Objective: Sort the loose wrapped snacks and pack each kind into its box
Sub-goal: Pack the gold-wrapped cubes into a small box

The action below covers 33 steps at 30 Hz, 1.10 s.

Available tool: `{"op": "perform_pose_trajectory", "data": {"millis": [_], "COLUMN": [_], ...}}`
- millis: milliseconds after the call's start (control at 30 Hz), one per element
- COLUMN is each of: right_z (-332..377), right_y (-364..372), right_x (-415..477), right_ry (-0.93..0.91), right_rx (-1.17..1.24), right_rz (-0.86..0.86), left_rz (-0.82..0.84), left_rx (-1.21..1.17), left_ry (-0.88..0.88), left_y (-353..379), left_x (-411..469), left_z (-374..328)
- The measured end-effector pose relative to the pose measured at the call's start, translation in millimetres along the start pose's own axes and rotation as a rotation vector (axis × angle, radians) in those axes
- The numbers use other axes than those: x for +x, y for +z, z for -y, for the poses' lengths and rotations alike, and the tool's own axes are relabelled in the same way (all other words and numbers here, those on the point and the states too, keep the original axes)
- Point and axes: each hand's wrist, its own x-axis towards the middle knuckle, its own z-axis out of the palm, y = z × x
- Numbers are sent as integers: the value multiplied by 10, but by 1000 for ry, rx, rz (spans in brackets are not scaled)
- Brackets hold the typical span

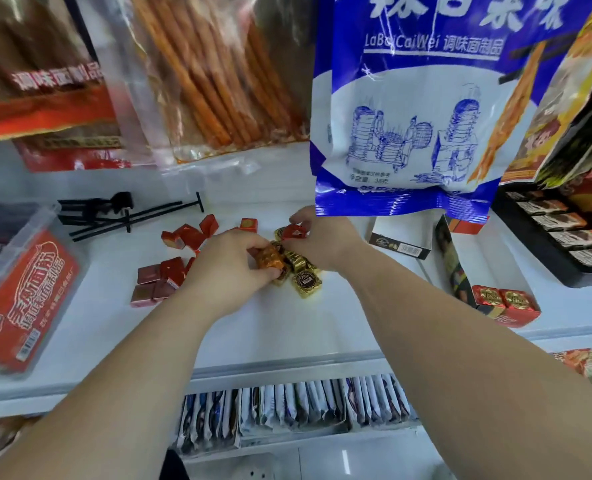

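Observation:
Loose wrapped snacks lie on a white shelf (287, 334). Several red squares (187, 235) sit at the left, and gold ones (306, 282) cluster in the middle. My left hand (228, 268) grips an orange-gold wrapped snack (270, 259) over the gold cluster. My right hand (319, 237) pinches a red wrapped snack (294, 232) just behind that cluster. To the right stands a long open white box (488, 258) with two red snacks (506, 299) at its near end. A second box (400, 245) with a dark side lies behind it.
Hanging snack bags fill the top: a blue-and-white bag (405, 109) hangs right above my right hand. A clear tub with a red label (24, 292) sits at the left, black hooks (114, 213) behind it, a black tray of packets (561, 233) at the far right.

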Motion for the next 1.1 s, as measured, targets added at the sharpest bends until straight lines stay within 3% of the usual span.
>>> {"op": "perform_pose_trajectory", "data": {"millis": [100,233,367,467,633,700,933,1100], "right_z": [50,79,-102,-341,-640,-747,-1017,-1102], "right_y": [-16,-142,-407,-614,-785,-788,-756,-691], "right_x": [16,-127,-523,-886,-1343,-1425,-1470,-1422], "right_ry": [2,2,38,130,305,347,373,340], "right_rx": [-128,-140,144,282,1051,1181,1237,1091], "right_rz": [46,-74,-159,-125,-6,34,55,45], "left_rz": [11,25,64,168,336,395,494,462], "left_rx": [-15,-49,-76,-139,-296,-325,-402,-333], "left_ry": [0,15,64,136,212,191,65,22], "left_y": [-29,-43,-1,100,394,509,718,776], "left_x": [-39,-65,-99,-137,-245,-279,-248,-187], "left_z": [-20,-55,-157,-303,-594,-682,-779,-796]}}
